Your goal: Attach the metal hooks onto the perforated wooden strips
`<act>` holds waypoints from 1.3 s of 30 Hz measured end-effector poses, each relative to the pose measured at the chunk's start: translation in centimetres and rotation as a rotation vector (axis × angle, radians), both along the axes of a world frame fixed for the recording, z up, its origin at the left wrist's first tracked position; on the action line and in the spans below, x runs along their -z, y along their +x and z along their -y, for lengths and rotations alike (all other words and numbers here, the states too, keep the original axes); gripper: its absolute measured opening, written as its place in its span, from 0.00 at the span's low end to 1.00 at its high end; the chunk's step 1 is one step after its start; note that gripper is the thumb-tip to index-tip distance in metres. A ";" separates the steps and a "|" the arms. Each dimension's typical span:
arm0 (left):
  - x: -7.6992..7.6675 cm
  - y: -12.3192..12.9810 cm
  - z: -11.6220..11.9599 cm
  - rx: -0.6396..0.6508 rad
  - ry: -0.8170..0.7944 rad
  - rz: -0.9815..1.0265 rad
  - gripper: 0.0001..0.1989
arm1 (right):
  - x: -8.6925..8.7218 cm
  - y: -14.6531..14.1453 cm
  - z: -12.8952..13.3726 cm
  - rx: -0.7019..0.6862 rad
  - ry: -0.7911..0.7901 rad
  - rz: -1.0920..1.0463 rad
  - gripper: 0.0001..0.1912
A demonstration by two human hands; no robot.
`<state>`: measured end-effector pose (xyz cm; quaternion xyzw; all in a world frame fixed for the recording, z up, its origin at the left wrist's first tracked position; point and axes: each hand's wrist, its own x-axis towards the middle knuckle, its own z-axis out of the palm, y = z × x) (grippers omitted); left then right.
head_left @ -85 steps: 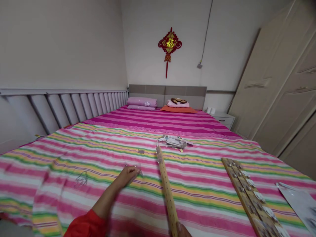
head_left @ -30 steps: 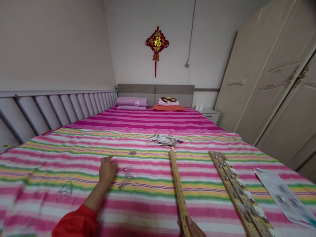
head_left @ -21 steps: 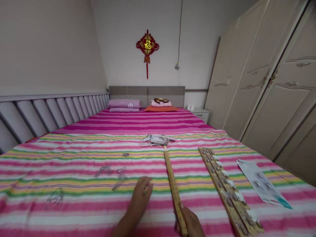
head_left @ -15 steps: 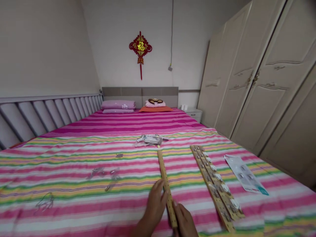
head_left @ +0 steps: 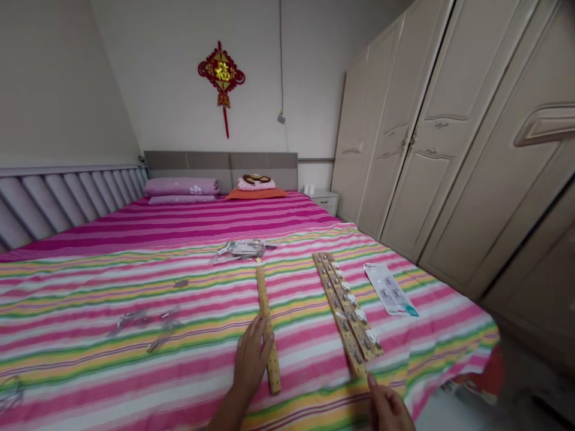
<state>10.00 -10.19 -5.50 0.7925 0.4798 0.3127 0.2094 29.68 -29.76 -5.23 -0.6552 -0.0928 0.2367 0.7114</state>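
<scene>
A narrow perforated wooden strip lies lengthwise on the striped bedsheet. My left hand rests along its left side, thumb and fingers closed around its middle. Further right, two more perforated strips lie side by side, a left one carrying metal clips and a right one with clips and white round pieces. My right hand is at the near end of the left one, its fingers drawn together; I cannot tell if it touches the wood or holds anything.
A blister card with metal pieces lies on the right. Clear plastic packaging is piled beyond the single strip, and thin plastic scraps lie to the left. The bed's right edge drops off beside the wardrobe.
My right hand has left the single strip and moved right to the near end of the paired strips. The left hand stays on the single strip. The view has turned right.
</scene>
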 end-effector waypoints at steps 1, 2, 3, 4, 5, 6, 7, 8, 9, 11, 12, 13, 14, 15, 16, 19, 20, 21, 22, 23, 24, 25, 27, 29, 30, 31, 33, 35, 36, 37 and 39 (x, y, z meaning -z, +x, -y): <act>0.0 0.0 0.0 0.000 0.000 0.013 0.23 | 0.1 0.4 0.1 -0.029 0.003 -0.118 0.24; -0.1 0.0 -0.1 0.004 -0.003 0.030 0.23 | 0.2 0.6 0.0 -0.069 0.024 -0.224 0.24; 0.0 -0.1 -0.2 0.010 -0.011 0.053 0.23 | 0.1 0.8 -0.3 -0.112 0.058 -0.312 0.25; 0.0 -0.1 -0.3 0.016 -0.026 0.084 0.23 | 0.0 1.0 -0.6 -0.150 0.101 -0.380 0.26; 0.1 -0.2 -0.5 0.023 -0.052 0.124 0.23 | -0.1 1.1 -1.0 -0.180 0.142 -0.428 0.26; 0.1 -0.3 -0.6 0.028 -0.086 0.170 0.22 | -0.3 1.2 -1.3 -0.198 0.173 -0.459 0.26; 0.1 -0.4 -0.7 0.025 -0.122 0.223 0.22 | -0.4 1.3 -1.5 -0.206 0.194 -0.473 0.25; 0.0 -0.4 -0.6 0.011 -0.151 0.281 0.21 | -0.4 1.3 -1.7 -0.209 0.209 -0.478 0.24; -0.2 -0.4 -0.4 -0.014 -0.165 0.340 0.21 | -0.4 1.2 -1.8 -0.214 0.220 -0.477 0.23; -1.0 0.0 0.7 -0.063 -0.142 0.436 0.19 | 0.0 0.6 -1.8 -0.241 0.238 -0.478 0.22; -1.5 0.4 1.6 -0.074 -0.124 0.472 0.18 | 0.2 0.1 -1.7 -0.268 0.247 -0.484 0.22; -2.0 0.9 2.7 -0.063 -0.116 0.492 0.17 | 0.4 -0.5 -1.6 -0.303 0.253 -0.497 0.21; -2.6 1.5 3.9 -0.030 -0.133 0.501 0.17 | 0.7 -1.1 -1.5 -0.345 0.255 -0.516 0.20; -3.1 2.3 5.2 0.010 -0.170 0.503 0.17 | 0.8 -1.8 -1.3 -0.388 0.253 -0.539 0.19; -3.5 3.1 6.5 0.070 -0.219 0.482 0.17 | 0.9 -2.4 -1.2 -0.428 0.251 -0.563 0.18; -4.0 5.3 9.8 0.175 -0.302 0.395 0.15 | 0.7 -3.5 -1.0 -0.499 0.293 -0.625 0.16; -4.0 5.9 10.6 0.184 -0.306 0.357 0.14 | 0.5 -3.6 -1.0 -0.518 0.327 -0.655 0.16; -4.0 6.4 11.2 0.192 -0.309 0.317 0.14 | 0.2 -3.6 -1.1 -0.538 0.364 -0.688 0.16; -4.0 6.7 11.6 0.205 -0.311 0.278 0.13 | -0.1 -3.4 -1.2 -0.559 0.395 -0.723 0.16; -4.0 7.0 11.9 0.222 -0.313 0.246 0.11 | -0.4 -3.1 -1.4 -0.574 0.416 -0.754 0.17; -4.0 7.3 12.0 0.240 -0.315 0.220 0.10 | -0.6 -2.9 -1.7 -0.583 0.422 -0.776 0.18; -4.0 7.5 12.0 0.255 -0.317 0.198 0.10 | -0.8 -2.6 -2.0 -0.581 0.415 -0.784 0.19; -4.1 8.1 12.0 0.271 -0.314 0.164 0.09 | -0.9 -2.3 -2.6 -0.548 0.382 -0.772 0.20; -4.2 8.5 11.9 0.280 -0.304 0.136 0.08 | -0.6 -2.3 -3.1 -0.519 0.334 -0.749 0.21; -4.2 8.7 11.9 0.286 -0.303 0.121 0.07 | -0.4 -2.4 -3.3 -0.510 0.304 -0.727 0.23; -4.3 8.9 12.0 0.291 -0.302 0.106 0.06 | -0.2 -2.5 -3.4 -0.503 0.273 -0.699 0.25; -4.4 9.0 12.3 0.289 -0.309 0.071 0.08 | 0.1 -3.0 -3.5 -0.489 0.227 -0.634 0.27; -4.5 8.8 12.7 0.255 -0.344 0.055 0.11 | 0.3 -3.6 -3.6 -0.465 0.207 -0.583 0.27; -4.6 8.7 12.8 0.229 -0.364 0.062 0.13 | 0.2 -3.9 -3.6 -0.458 0.208 -0.571 0.27; -4.7 8.5 13.0 0.196 -0.384 0.077 0.14 | 0.2 -4.2 -3.7 -0.458 0.211 -0.561 0.28; -4.8 8.1 13.2 0.131 -0.402 0.127 0.15 | -0.1 -4.9 -4.1 -0.463 0.212 -0.522 0.29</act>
